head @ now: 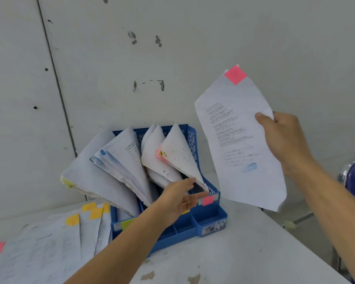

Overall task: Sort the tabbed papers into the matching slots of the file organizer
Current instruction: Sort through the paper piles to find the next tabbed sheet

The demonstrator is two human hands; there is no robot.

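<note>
Left grip (178,199), fingers straight, touches papers (178,156) at the organizer (211,216), centre frame; right grip (285,140) pinches the pink-tabbed sheet (244,140), near-upright, its pink slot (207,200) lower left.

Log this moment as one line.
right hand: holds pink-tabbed paper raised | left hand: straight fingers touch papers in blue file organizer, by pink slot label

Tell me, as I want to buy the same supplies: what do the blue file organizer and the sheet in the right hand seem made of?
The file organizer looks like moulded plastic, slightly glossy: uniform blue, slotted side wall. The sheet held by the right hand looks like thin matte paper: it bends and bears print. Its pink tab is probably a sticky note.
</note>
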